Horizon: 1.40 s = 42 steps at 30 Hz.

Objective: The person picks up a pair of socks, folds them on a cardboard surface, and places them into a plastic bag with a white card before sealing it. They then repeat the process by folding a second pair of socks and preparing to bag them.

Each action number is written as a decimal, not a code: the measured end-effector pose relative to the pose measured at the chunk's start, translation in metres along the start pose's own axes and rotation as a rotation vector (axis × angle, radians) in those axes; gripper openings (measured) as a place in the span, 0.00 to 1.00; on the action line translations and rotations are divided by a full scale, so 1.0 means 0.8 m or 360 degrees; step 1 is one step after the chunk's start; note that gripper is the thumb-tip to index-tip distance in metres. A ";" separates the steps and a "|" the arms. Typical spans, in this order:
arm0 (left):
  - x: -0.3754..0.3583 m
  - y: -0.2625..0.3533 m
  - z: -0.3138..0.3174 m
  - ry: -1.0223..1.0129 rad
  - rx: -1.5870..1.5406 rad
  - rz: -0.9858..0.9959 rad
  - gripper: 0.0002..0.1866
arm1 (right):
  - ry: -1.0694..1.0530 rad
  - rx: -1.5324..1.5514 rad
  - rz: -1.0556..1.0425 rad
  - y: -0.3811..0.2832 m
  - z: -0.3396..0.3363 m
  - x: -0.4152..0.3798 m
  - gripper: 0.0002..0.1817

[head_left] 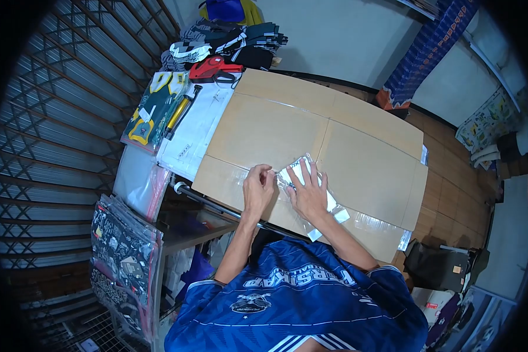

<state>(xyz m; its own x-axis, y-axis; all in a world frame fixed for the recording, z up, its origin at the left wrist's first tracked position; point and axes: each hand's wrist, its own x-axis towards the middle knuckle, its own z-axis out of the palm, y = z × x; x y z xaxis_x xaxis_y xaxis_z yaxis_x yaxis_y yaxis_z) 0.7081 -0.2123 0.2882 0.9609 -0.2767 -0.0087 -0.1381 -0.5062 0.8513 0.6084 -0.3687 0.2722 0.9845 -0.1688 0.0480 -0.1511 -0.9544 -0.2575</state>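
Observation:
A small clear plastic packet (334,205) with white contents lies at a slant on the flattened cardboard (276,132). My right hand (308,192) rests flat on the packet, its fingers spread over the upper part. Just left of the packet is my left hand (259,189), with its fingers curled and the thumb and fingertips together near the packet's upper left edge. Whatever lies between those fingertips is too small to make out.
Left of the cardboard are a red tag gun (208,70), a yellow and black tool (179,115) and bagged green clothing (152,111). Folded clothes (240,44) are piled behind. A dark rail (211,203) runs along the near edge.

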 end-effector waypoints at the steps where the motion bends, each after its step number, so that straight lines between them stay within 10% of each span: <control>1: 0.002 -0.007 0.008 0.0058 -0.0051 0.0157 0.13 | -0.0005 0.0004 0.0002 0.000 0.000 0.000 0.34; 11: 0.017 -0.017 0.027 -0.0256 -0.0031 0.0326 0.17 | 0.0072 0.0056 -0.0037 0.002 0.001 -0.001 0.36; 27: -0.026 -0.049 -0.038 -0.0739 -0.0342 -0.0337 0.19 | 0.0137 0.0985 -0.0415 -0.013 -0.017 -0.028 0.58; 42: -0.336 -0.140 -0.203 0.0166 -0.1114 -0.0601 0.14 | -0.0337 0.1271 -0.0950 -0.206 -0.008 -0.087 0.52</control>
<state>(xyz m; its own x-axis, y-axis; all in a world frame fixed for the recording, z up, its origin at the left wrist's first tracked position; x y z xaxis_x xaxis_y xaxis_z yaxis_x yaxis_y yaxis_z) 0.5045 0.0513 0.2804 0.9350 -0.0936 -0.3420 0.3500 0.0893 0.9325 0.5645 -0.2014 0.3174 0.8869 0.4020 0.2275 0.3972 -0.4123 -0.8199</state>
